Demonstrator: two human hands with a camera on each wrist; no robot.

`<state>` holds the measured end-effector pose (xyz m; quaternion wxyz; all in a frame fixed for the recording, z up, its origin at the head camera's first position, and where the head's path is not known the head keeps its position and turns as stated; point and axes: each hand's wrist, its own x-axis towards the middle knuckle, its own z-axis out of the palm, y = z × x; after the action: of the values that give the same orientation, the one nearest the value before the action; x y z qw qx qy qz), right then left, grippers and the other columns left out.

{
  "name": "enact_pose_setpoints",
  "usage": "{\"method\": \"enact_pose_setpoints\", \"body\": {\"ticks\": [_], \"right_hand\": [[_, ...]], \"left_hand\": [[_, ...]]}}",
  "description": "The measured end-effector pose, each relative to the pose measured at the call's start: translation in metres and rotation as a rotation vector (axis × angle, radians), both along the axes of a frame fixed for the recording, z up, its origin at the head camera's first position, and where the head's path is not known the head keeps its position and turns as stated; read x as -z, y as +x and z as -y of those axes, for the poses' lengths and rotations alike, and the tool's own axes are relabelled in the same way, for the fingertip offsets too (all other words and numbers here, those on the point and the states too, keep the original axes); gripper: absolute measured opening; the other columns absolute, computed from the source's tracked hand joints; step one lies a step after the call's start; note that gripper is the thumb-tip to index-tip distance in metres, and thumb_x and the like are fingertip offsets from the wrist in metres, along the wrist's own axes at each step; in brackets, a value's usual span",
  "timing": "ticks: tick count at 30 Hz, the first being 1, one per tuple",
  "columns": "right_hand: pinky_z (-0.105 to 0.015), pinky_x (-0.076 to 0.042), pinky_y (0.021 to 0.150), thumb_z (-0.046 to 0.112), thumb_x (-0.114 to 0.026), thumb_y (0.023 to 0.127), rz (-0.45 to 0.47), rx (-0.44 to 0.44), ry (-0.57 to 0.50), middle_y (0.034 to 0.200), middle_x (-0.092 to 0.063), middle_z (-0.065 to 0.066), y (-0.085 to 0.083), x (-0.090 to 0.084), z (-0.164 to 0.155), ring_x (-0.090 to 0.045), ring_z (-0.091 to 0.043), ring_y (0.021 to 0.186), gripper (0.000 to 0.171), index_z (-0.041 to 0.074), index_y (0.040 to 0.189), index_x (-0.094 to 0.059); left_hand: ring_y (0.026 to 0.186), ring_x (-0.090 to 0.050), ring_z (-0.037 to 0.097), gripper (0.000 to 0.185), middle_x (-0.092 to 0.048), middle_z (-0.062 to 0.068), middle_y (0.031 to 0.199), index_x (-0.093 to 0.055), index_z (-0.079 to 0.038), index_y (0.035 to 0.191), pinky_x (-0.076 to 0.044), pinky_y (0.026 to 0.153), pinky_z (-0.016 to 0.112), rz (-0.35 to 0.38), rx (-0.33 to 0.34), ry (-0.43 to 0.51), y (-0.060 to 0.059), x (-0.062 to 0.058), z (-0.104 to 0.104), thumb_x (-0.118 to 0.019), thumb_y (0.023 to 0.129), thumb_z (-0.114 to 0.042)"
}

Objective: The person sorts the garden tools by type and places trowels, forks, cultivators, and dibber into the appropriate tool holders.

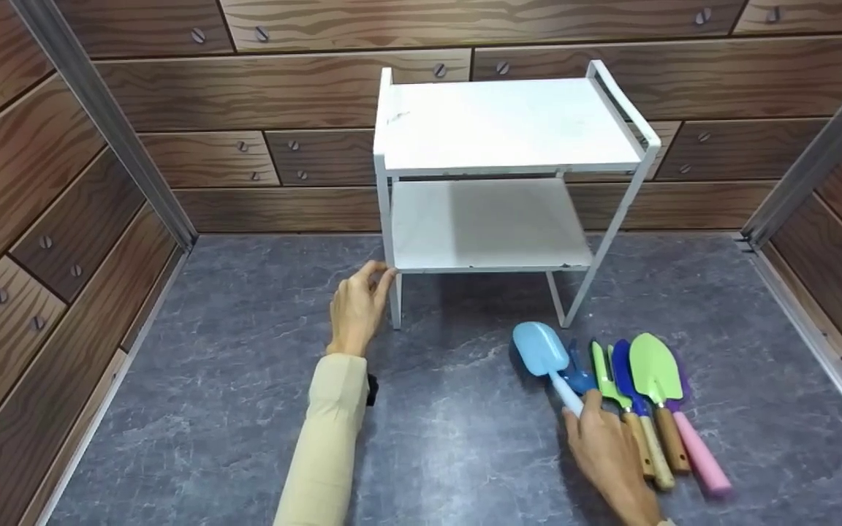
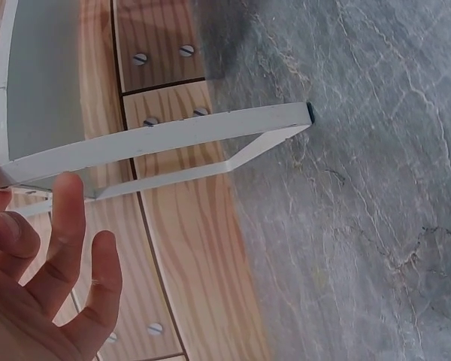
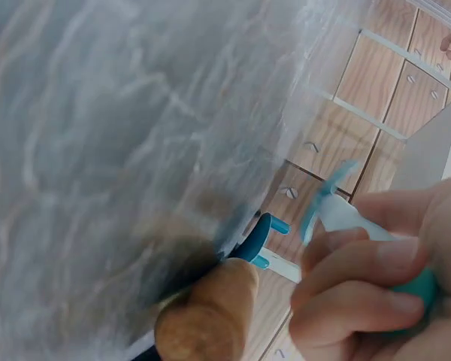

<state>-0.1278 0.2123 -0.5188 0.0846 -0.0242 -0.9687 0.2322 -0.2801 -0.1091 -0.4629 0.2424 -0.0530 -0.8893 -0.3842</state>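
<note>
Grey marbled tabletop (image 1: 245, 409), wood-plank-print walls on three sides. White two-tier metal shelf rack (image 1: 501, 128) sits at 12 o'clock, both tiers bare.

Left hand (image 1: 357, 310) at roughly 10 o'clock, fingertips touching the rack's front-left leg at lower-tier level; in the left wrist view the fingers are loosely spread and bent, not wrapped round anything.

Right hand (image 1: 607, 453) at 5 o'clock, fingers curled round the white handle of the light-blue plastic scoop shovel (image 1: 541, 349). Scoop blade looks close to the tabletop; can't tell whether it's lifted.

Just beside it, fanned side by side on the surface: dark-blue hand fork (image 1: 577, 374), green narrow trowel with wooden handle (image 1: 606, 380), blue trowel (image 1: 623, 376), green wide trowel with wooden handle (image 1: 653, 369), pink-handled tool (image 1: 699, 453).

Progress, judging by layout: nothing on the rack yet. One tool gripped, the rest untouched. Early stage.
</note>
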Motion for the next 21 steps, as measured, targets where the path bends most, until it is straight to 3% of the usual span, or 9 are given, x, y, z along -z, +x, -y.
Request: {"method": "enact_pose_setpoints", "body": {"ticks": [3, 6, 13, 21], "right_hand": [[-0.043, -0.037, 0.039, 0.01, -0.068, 0.095, -0.145, -0.012, 0.004, 0.057, -0.05, -0.01, 0.0, -0.002, -0.002, -0.051, -0.028, 0.045, 0.025, -0.003, 0.098, -0.047], [-0.043, -0.037, 0.038, 0.009, -0.07, 0.094, -0.221, -0.016, -0.003, 0.056, -0.049, -0.008, 0.001, -0.004, -0.003, -0.05, -0.027, 0.044, 0.024, -0.003, 0.098, -0.049], [-0.04, -0.038, 0.04, 0.011, -0.067, 0.096, -0.186, -0.009, -0.045, 0.058, -0.047, -0.005, 0.003, -0.013, 0.0, -0.049, -0.023, 0.047, 0.021, -0.002, 0.103, -0.051], [-0.044, -0.039, 0.043, 0.013, -0.066, 0.097, -0.22, -0.009, -0.06, 0.06, -0.049, -0.004, 0.004, -0.025, 0.004, -0.052, -0.025, 0.051, 0.02, 0.0, 0.106, -0.054]], "left_hand": [[0.045, -0.027, 0.007, 0.023, -0.036, -0.008, 0.052, -0.075, -0.009, 0.106, -0.023, 0.045, 0.028, -0.012, -0.002, 0.006, 0.0, 0.001, -0.001, -0.065, 0.101, -0.029], [0.045, -0.026, 0.007, 0.023, -0.035, -0.008, 0.053, -0.075, -0.008, 0.105, -0.023, 0.045, 0.027, -0.02, -0.001, 0.015, 0.0, 0.003, -0.001, -0.066, 0.1, -0.029], [0.046, -0.026, 0.008, 0.022, -0.034, -0.009, 0.053, -0.074, -0.009, 0.105, -0.023, 0.045, 0.028, -0.018, -0.004, 0.022, 0.001, 0.004, 0.0, -0.066, 0.1, -0.028], [0.045, -0.026, 0.007, 0.022, -0.035, -0.009, 0.052, -0.074, -0.009, 0.106, -0.023, 0.045, 0.028, -0.021, -0.007, 0.016, 0.0, 0.002, -0.003, -0.065, 0.101, -0.028]]}}
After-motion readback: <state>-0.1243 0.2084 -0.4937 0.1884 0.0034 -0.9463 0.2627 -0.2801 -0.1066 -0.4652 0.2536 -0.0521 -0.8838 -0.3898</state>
